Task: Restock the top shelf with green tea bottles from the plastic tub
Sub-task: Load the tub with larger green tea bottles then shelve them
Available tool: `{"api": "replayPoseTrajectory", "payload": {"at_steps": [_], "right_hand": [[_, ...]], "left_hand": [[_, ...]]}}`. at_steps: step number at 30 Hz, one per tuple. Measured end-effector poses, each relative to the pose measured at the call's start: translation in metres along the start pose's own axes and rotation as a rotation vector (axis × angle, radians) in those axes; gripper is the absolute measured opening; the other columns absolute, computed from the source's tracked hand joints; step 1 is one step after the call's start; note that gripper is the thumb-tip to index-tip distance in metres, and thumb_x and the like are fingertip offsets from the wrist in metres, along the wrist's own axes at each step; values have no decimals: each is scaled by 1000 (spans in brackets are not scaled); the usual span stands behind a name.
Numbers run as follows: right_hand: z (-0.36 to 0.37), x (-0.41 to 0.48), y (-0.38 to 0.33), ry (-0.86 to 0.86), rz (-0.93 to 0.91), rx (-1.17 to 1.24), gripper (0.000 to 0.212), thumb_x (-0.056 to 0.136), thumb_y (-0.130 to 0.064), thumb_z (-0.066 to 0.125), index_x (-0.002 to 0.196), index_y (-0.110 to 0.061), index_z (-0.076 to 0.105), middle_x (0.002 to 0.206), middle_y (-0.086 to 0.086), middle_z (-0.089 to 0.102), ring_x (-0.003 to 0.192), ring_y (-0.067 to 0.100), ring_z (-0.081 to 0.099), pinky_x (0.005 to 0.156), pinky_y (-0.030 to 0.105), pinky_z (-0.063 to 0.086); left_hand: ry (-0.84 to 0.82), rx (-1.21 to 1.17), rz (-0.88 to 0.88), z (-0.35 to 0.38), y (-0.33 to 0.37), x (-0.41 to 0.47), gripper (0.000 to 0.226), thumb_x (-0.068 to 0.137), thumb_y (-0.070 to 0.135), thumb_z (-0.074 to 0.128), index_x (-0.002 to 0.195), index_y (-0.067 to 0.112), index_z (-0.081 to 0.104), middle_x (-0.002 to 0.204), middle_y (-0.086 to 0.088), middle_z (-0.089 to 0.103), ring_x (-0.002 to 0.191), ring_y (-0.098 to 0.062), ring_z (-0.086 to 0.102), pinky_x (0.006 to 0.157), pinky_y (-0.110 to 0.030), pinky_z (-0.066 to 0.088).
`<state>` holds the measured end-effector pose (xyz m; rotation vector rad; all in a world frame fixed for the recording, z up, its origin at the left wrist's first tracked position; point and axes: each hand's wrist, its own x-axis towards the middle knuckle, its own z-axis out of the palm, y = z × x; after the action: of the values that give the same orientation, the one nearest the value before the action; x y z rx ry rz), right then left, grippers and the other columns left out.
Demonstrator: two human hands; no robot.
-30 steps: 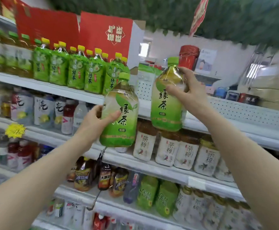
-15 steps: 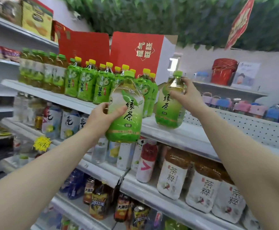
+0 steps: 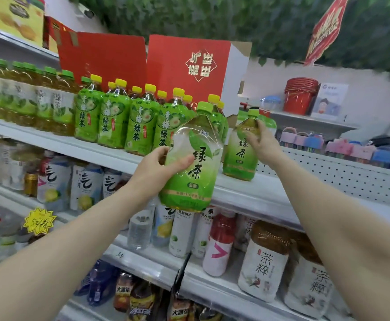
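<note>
Green tea bottle (image 3: 190,158) gripped in left hand (image 3: 153,169), fingers wrapped round its side, held up in front of top shelf (image 3: 254,193). Right hand (image 3: 262,144) closed on neck of second green tea bottle (image 3: 241,149), standing on shelf, beside yellow-cap bottles (image 3: 119,119).

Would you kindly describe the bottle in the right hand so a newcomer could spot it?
Find the red cartons on the top shelf. Right of the yellow-capped bottles below them, one green tea bottle stands alone. Its cap is green, and the right hand grips its neck.
</note>
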<state>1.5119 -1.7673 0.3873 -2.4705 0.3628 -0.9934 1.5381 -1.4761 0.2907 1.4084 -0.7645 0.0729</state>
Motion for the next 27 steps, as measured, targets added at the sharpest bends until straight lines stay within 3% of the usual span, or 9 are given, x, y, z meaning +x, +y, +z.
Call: {"api": "replayPoseTrajectory", "payload": {"at_steps": [3,6,8,10,12,16,20,23,27], "right_hand": [[-5,-8,-5,63,-30,-192,69,101,-49,45,158,-22,17,160,13,26,145,32,29,117,53,28],[-10,-42,-31,155,-157,96,58,94,-56,49,144,-27,41,140,5,50,128,21,49,107,51,42],[-10,-79,-52,-59,-145,337,54,84,-73,48,127,-41,49,118,-17,63,107,4,63,93,41,56],[-8,-108,-63,-253,-118,360,56,78,-74,60,124,-51,37,101,-41,63,95,-10,65,74,17,58],[-8,-121,-64,-288,-119,440,71,76,-60,73,128,-54,26,104,-30,68,91,-6,69,64,9,53],[-34,-113,-72,-177,-128,465,90,72,-53,79,146,-24,37,127,-4,64,108,13,68,88,33,58],[-57,-91,-73,-48,-149,361,84,68,-57,80,137,-25,43,121,-3,67,105,15,69,96,46,54],[-61,-75,-67,23,-100,251,98,63,-63,79,144,-31,35,126,-4,62,109,18,65,100,49,51],[-45,-61,-51,27,-41,178,92,70,-53,81,145,-25,36,129,-2,60,111,22,63,102,52,48]], "left_hand": [[-30,-29,-4,3,-4,1,79,53,66,78,117,24,62,100,10,75,88,-11,73,71,-29,60],[-62,-47,-3,8,-5,1,81,55,67,78,120,22,62,104,6,74,92,-15,73,81,-39,59],[-88,-68,7,14,-2,1,79,55,67,78,119,22,63,103,6,75,91,-15,73,80,-40,60],[-123,-96,26,22,3,2,74,57,66,77,116,24,63,99,8,75,88,-14,74,72,-34,60],[-176,-122,45,30,9,5,63,65,62,77,115,25,64,99,9,76,88,-13,74,69,-29,60],[-283,53,118,35,30,24,78,71,75,64,130,25,56,112,12,71,99,-8,69,86,-30,56],[-145,478,389,22,55,65,75,90,70,42,147,22,41,138,4,52,123,-13,51,99,-28,41],[-12,844,524,14,52,90,60,98,52,46,150,23,36,152,-5,38,139,-23,35,112,-41,30],[-68,1083,575,18,30,104,74,91,45,61,153,29,26,161,-4,22,148,-26,19,118,-48,25]]}}
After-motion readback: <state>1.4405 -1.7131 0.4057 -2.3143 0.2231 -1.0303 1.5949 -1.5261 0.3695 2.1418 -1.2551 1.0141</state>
